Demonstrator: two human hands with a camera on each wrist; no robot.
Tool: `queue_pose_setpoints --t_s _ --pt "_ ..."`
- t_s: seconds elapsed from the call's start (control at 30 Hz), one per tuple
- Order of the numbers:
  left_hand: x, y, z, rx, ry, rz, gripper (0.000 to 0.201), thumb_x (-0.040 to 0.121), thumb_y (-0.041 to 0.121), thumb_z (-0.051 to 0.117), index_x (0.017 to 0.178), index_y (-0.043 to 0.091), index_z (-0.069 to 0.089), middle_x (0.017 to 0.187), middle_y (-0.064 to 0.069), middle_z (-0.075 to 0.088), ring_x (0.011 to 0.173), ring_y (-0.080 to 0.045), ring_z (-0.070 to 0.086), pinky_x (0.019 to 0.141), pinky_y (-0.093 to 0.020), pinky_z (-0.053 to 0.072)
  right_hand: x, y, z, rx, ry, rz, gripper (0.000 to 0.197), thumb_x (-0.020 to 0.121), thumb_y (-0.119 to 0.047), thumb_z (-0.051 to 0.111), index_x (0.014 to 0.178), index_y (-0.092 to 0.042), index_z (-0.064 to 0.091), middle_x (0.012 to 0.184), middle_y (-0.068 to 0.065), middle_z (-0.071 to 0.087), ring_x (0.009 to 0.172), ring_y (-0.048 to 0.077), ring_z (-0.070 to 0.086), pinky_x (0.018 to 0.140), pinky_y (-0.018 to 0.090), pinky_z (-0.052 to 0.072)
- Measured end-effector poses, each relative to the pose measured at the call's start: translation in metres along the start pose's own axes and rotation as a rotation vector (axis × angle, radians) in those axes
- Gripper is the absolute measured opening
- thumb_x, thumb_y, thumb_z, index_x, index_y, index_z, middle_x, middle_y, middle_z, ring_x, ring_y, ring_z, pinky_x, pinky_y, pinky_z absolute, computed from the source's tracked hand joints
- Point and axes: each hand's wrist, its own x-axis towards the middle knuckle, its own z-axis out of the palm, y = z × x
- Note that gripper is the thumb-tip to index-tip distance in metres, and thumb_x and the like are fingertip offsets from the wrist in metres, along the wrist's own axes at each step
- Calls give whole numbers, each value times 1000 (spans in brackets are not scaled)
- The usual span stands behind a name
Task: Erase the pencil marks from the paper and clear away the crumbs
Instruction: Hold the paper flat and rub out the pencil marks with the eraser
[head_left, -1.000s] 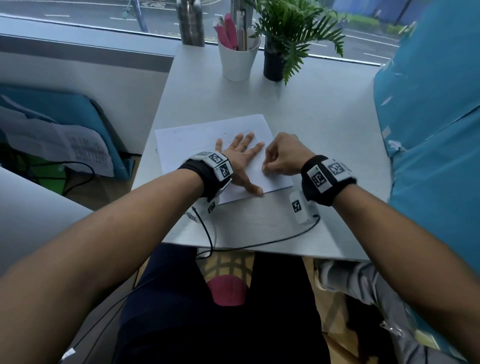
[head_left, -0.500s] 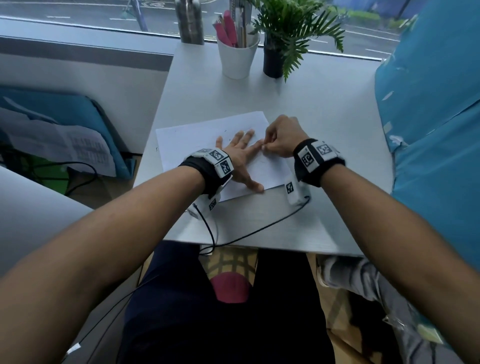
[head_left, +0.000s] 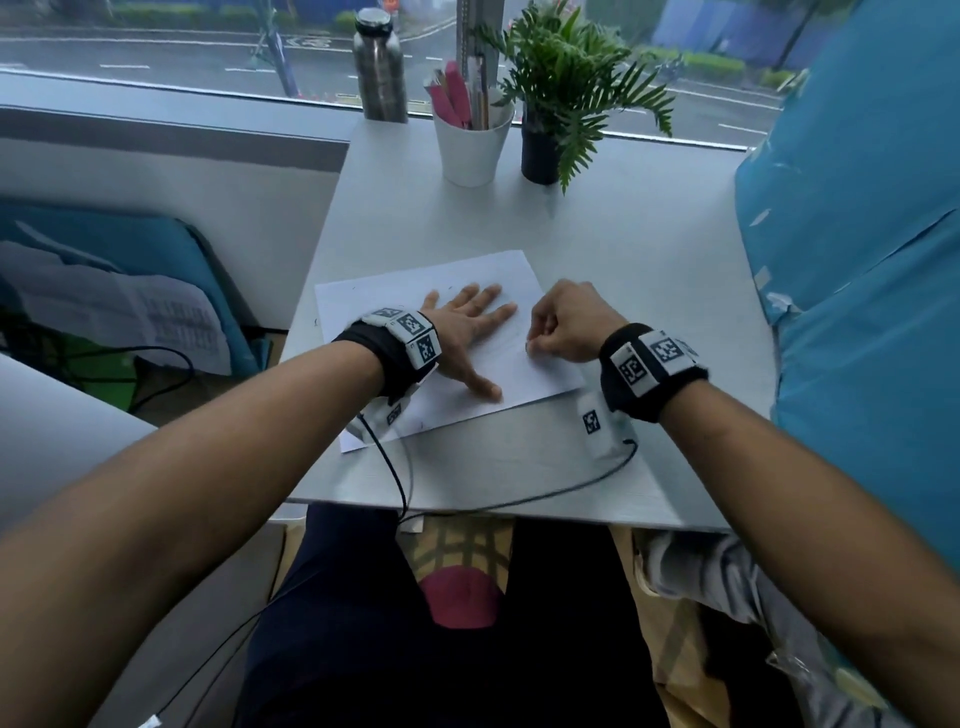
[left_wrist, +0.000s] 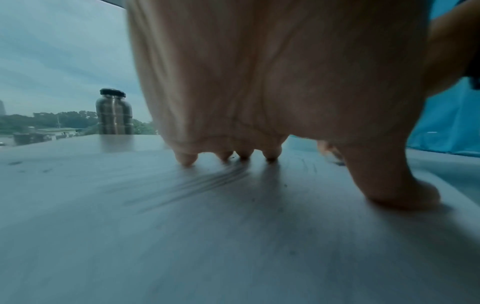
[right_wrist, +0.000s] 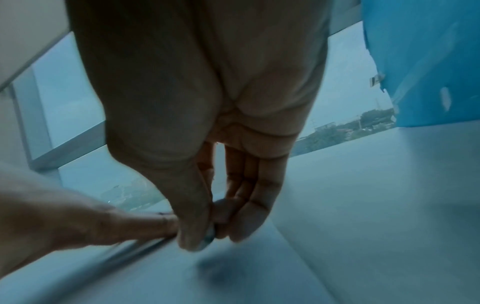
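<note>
- The paper (head_left: 457, 364) lies flat on the pale grey surface (head_left: 649, 270), toward its near left part, corners turned a little off square.
- Faint pencil marks (left_wrist: 197, 183) streak the sheet just near the left fingertips; dark crumbs dot the sheet around them, seen only from the left wrist.
- Left hand (head_left: 467, 327) is spread flat, fingers straight and splayed, palm down, pinning the paper.
- Right hand (head_left: 566, 325) is curled into a pinch on the sheet's right part, just beside the left fingers.
- The right wrist view shows what the head view hides: a small bluish eraser (right_wrist: 209, 236) nipped between thumb and fingertips, its tip at the paper; motion blur smears it.
- At the far edge of the surface: a white cup (head_left: 471, 148) stuffed with pens, a dark potted fern (head_left: 561, 98) just to its right, and a steel bottle (head_left: 379, 73) to its left on the sill.
- Behind them a window (head_left: 182, 47) looks onto a wet road and trees.
- On the right rises a blue covering (head_left: 857, 260); on the left, below the surface, papers rest on a blue chair (head_left: 156, 260).
- Black cables (head_left: 395, 478) trail from both wristbands over the near edge.
</note>
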Motion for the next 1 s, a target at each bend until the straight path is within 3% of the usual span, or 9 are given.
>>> queue_pose_setpoints --t_s 0.13,0.23,0.43,0.6,0.67,0.73,0.8,0.9,1.0 --pt "3 2 -3 5 -11 -26 135 57 83 70 153 42 -16 159 7 -32 147 -20 -27 115 -63 -11 28 -6 -11 45 111 43 8 74 -18 78 79 -13 78 74 4 69 73 14 62 76 23 55" --pt "7 1 -3 15 -8 -42 140 51 85 72 152 44 -17 159 8 -33 147 -19 -28 115 -65 -10 21 -9 6 57 148 68 7 76 -16 72 76 -11 77 70 1 63 71 14 59 69 19 49" --pt "9 1 1 21 8 -49 144 46 86 72 151 44 -17 159 9 -32 147 -19 -27 114 -67 -8 -9 -21 17 21 25 -24 8 75 -14 72 78 -9 78 72 2 68 67 12 58 65 16 41" --pt "7 2 1 20 26 -53 144 48 83 74 153 41 -15 160 8 -30 148 -20 -25 114 -67 -7 25 -17 6 77 184 90 10 78 -16 69 78 -9 77 78 6 68 78 19 63 75 19 50" --pt "9 2 3 12 33 -58 146 46 84 74 153 41 -16 160 9 -30 148 -20 -25 114 -67 -7 8 -22 19 15 140 66 13 79 -14 64 77 -9 76 80 4 68 79 20 62 72 16 45" --pt "8 2 2 9 33 -62 147 44 85 74 152 43 -17 159 10 -32 148 -19 -26 114 -67 -8 -10 -29 23 0 42 10 11 77 -11 66 76 -8 76 71 -8 60 72 13 57 66 13 40" --pt "8 3 1 13 21 -65 148 44 85 74 151 43 -18 158 10 -33 147 -19 -27 114 -67 -8 -6 -31 12 -31 -47 -15 7 75 -10 71 76 -8 77 64 -9 58 66 9 55 62 15 46" --pt "9 3 1 16 11 -66 147 45 84 74 151 43 -18 159 9 -32 148 -20 -26 114 -68 -7 21 -26 -1 25 83 71 5 75 -13 71 71 -11 74 72 6 67 78 20 65 72 22 53" --pt "8 4 0 20 8 -73 148 45 84 75 151 43 -19 159 9 -32 148 -21 -26 114 -67 -7 14 -26 14 44 155 93 9 75 -13 68 68 -13 73 73 3 66 79 20 65 69 20 48"
